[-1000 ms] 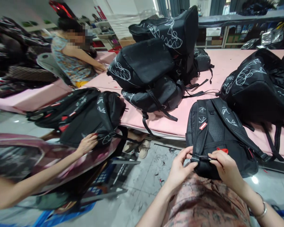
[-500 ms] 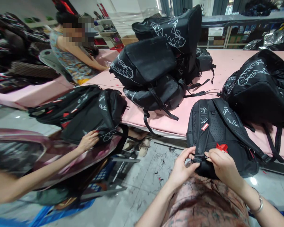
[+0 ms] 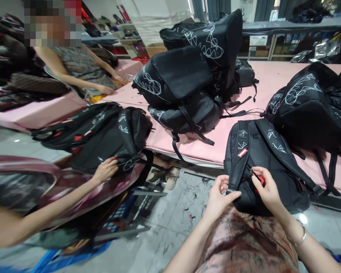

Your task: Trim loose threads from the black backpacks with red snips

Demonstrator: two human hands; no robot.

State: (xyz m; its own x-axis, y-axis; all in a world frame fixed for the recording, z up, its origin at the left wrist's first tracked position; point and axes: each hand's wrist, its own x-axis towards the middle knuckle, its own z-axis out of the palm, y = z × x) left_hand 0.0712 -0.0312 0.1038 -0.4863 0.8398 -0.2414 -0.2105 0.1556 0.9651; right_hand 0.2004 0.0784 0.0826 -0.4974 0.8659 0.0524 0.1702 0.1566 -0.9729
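A black backpack (image 3: 268,163) with white scribble print lies back side up, half on my lap and half on the pink table (image 3: 204,140). My left hand (image 3: 220,195) pinches the lower end of its left shoulder strap (image 3: 236,163). My right hand (image 3: 267,189) is closed on a small red-handled tool (image 3: 260,179) pressed against the bag's back panel; what kind of tool it is I cannot make out.
A pile of black backpacks (image 3: 193,72) sits mid-table, another backpack (image 3: 309,102) at right. A co-worker's hand (image 3: 105,170) at left rests on a backpack (image 3: 102,132) on their lap. Another person (image 3: 74,64) sits at far left. Thread scraps litter the grey floor (image 3: 173,223).
My right hand has shifted up onto the back panel, covering the red tool. My left hand slid down the strap end. The person at far left leaned forward.
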